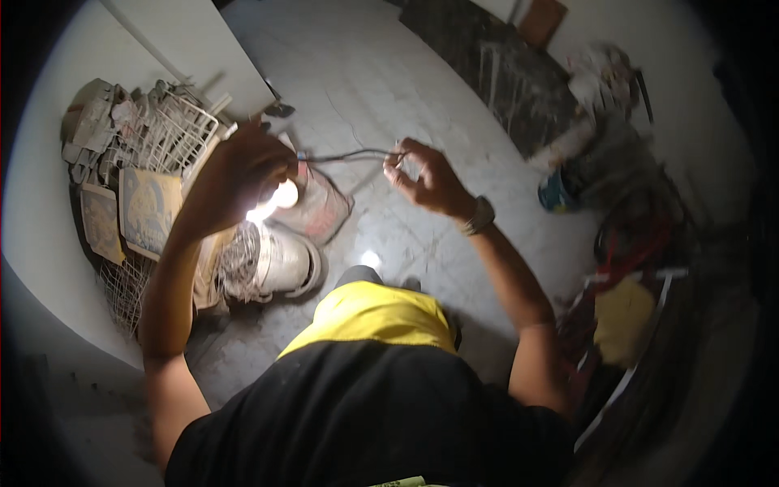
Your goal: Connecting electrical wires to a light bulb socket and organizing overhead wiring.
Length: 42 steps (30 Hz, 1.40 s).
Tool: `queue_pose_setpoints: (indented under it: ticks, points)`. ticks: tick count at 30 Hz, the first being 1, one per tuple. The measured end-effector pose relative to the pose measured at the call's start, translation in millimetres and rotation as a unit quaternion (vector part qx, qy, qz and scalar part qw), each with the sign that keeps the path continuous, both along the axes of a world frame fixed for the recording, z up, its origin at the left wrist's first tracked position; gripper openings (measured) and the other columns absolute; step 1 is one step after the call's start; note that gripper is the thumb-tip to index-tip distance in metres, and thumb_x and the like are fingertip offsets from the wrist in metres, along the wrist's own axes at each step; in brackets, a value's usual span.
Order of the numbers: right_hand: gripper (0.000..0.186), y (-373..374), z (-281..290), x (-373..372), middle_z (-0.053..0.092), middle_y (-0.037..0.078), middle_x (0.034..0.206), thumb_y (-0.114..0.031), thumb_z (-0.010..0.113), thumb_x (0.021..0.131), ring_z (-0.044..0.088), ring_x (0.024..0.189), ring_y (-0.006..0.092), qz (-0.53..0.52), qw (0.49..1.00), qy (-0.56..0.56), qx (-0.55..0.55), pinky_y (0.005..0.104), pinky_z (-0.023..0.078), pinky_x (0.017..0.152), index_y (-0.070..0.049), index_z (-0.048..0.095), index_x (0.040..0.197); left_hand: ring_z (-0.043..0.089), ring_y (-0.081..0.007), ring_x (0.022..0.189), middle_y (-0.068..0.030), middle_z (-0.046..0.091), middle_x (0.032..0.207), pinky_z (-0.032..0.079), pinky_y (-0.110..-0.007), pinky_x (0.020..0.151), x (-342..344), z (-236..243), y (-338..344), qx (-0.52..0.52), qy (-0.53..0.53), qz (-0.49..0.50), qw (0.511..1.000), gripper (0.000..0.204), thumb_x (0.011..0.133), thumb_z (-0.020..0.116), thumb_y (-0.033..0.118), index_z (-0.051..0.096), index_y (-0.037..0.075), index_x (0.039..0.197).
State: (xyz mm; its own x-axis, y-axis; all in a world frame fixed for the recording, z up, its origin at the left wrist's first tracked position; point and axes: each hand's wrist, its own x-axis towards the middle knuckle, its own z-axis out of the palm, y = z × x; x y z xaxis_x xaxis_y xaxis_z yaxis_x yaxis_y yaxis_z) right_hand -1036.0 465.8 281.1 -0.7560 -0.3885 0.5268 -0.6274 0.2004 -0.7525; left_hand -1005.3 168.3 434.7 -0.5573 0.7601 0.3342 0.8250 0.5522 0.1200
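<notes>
A thin black wire [353, 153] stretches between my two hands above the floor. My left hand [247, 166] is closed at the wire's left end, its fingers mostly in shadow. A bright lit bulb [284, 194] glows just below those fingers; whether the hand also holds it I cannot tell. My right hand [426, 180], with a watch [479, 216] on its wrist, pinches the wire's other end between thumb and fingertips.
To the left lie a pile of rubble with white wire racks [182, 122], a cardboard piece [150, 207], a whitish bucket [284, 260] and a sack [320, 207]. On the right are a dark board [491, 69], a teal bucket [555, 192] and a yellow item [623, 321].
</notes>
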Motion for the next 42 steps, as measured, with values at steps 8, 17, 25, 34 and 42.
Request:
queue_pose_setpoints:
  ticks: [8,17,25,34,42]
  points:
    - [0.016,-14,-91,-275,0.066,0.014,0.089,-0.007,0.064,0.088,0.063,0.085,0.0329,-0.033,0.995,0.085,0.038,0.043,0.05,0.079,-0.002,0.061,0.103,0.065,-0.0265,0.072,-0.0074,0.065,0.072,0.033,-0.051,0.117,-170,-9,-12,0.163,-0.166,0.24,0.942,0.011,0.085,0.058,0.005,0.067,0.004,0.08]
    - [0.019,56,-54,-545,0.066,0.011,0.105,-0.005,0.07,0.084,0.061,0.107,0.032,-0.134,0.973,0.156,0.102,0.0431,0.046,0.095,-0.004,0.064,0.101,0.067,-0.0232,0.076,-0.0059,0.068,0.075,0.039,-0.045,0.11,-456,-69,-48,0.207,-0.128,0.239,0.94,0.013,0.084,0.055,0.0,0.066,0.005,0.08]
    - [0.01,52,-48,-778,0.069,0.009,0.089,-0.007,0.074,0.082,0.065,0.09,0.0301,-0.117,0.974,0.175,0.081,0.0427,0.048,0.086,-0.004,0.067,0.089,0.064,-0.0206,0.075,-0.0083,0.066,0.08,0.052,-0.032,0.075,-681,-106,-60,0.262,-0.21,0.281,0.899,0.017,0.093,0.055,0.007,0.071,0.004,0.098]
    - [0.004,-53,36,-1073,0.068,0.011,0.083,-0.002,0.071,0.086,0.065,0.078,0.0275,0.057,0.971,0.23,0.023,0.0374,0.052,0.072,0.0,0.067,0.087,0.063,-0.0141,0.068,-0.0075,0.065,0.077,0.052,-0.031,0.068,-871,-119,-122,0.338,-0.217,0.447,0.8,0.03,0.098,0.051,0.011,0.067,0.003,0.123]
    - [0.009,-161,125,-1262,0.065,0.01,0.083,0.0,0.071,0.086,0.065,0.076,0.0269,0.098,0.948,0.299,0.051,0.0369,0.051,0.067,0.0,0.067,0.094,0.061,-0.0199,0.085,-0.0051,0.069,0.087,0.04,-0.038,0.098,-1065,-205,-210,0.159,-0.071,0.427,0.887,0.038,0.094,0.059,0.008,0.062,0.009,0.132]
